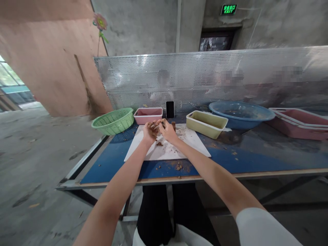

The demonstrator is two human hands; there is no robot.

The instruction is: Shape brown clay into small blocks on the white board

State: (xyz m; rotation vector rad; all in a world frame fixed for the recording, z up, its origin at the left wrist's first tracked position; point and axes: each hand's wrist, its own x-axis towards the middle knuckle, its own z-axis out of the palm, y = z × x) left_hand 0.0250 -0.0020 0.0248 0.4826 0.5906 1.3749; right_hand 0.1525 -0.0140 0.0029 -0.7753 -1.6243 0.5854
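Observation:
Over a white board (169,154) on the blue table, my two hands meet. My left hand (150,132) is curled around a brown, clay-like lump (153,126). Close on its right, my right hand (167,130) has its fingers pinched at the lump; a small thin item may be between them, too small to name. A brown block (173,125) stands on the board just behind my right hand. Brown crumbs and a small dark piece (159,144) lie on the board below the hands.
Behind the board are a green basket (114,121), a pink bin (148,116), a phone (170,109) and an olive bin (206,124). Farther right sit a blue basin (241,114) and stacked pink bins (302,123). A perforated metal panel (189,78) runs along the back.

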